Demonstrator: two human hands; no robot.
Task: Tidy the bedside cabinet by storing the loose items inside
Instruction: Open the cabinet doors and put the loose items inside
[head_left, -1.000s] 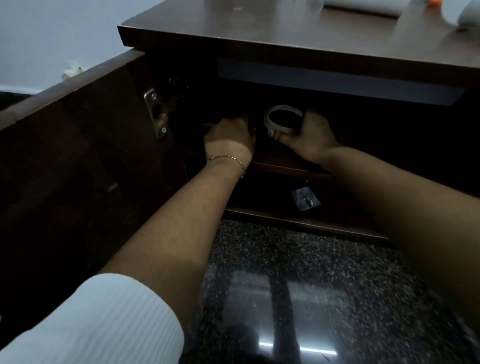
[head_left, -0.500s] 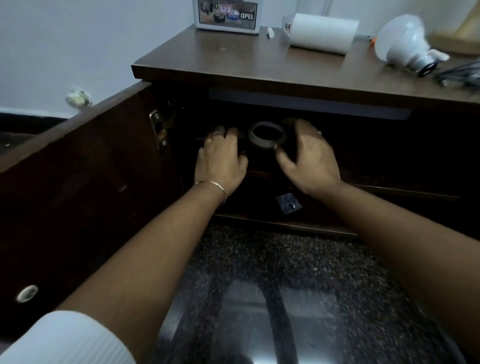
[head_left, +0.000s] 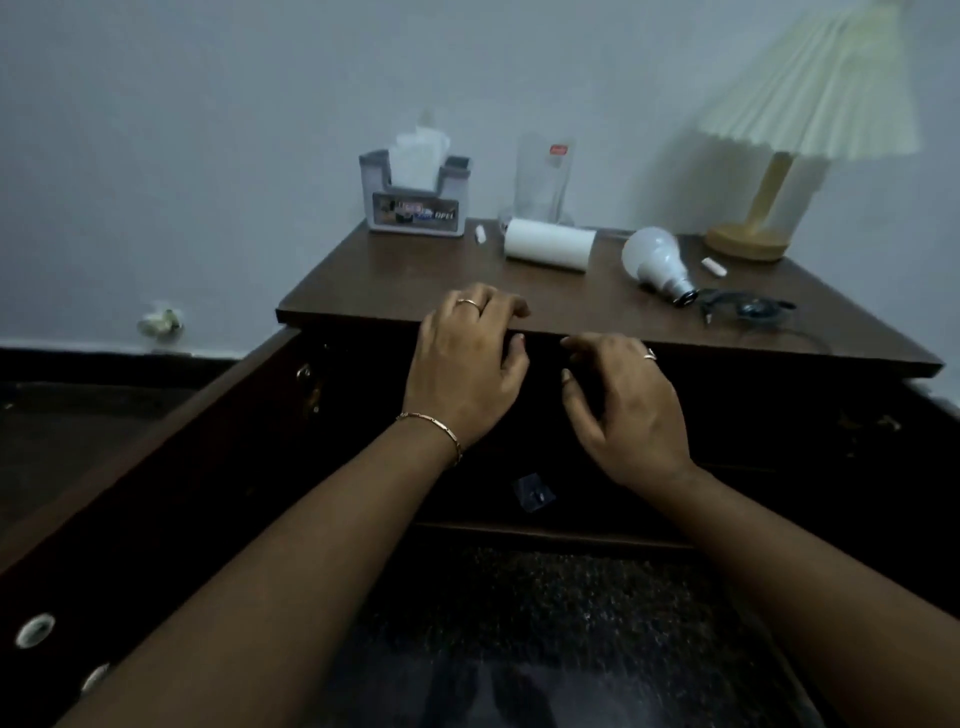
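At the open front of the bedside cabinet (head_left: 597, 312), a person's two hands hang just before its top edge, both empty. The left hand (head_left: 465, 366) lies palm down with its fingers (head_left: 501, 306) curled over the front lip of the top, a ring on one finger and a thin bracelet (head_left: 434, 426) at the wrist; its grip holds nothing. The right hand (head_left: 623, 405) floats just beside it, in front of the dark opening, fingers loosely bent and apart, also holding nothing. The loose items lie beyond both hands on the top: a white roll (head_left: 549, 243) on its side near the back, a bulb (head_left: 657, 265) to its right, a dark cable (head_left: 748, 310) near the right front edge, a tissue box (head_left: 415, 200) at the back left and a lamp (head_left: 779, 156) at the back right. The door (head_left: 156, 467) stands swung open at left. A small packet (head_left: 532, 492) lies low inside the cabinet, below the hands.
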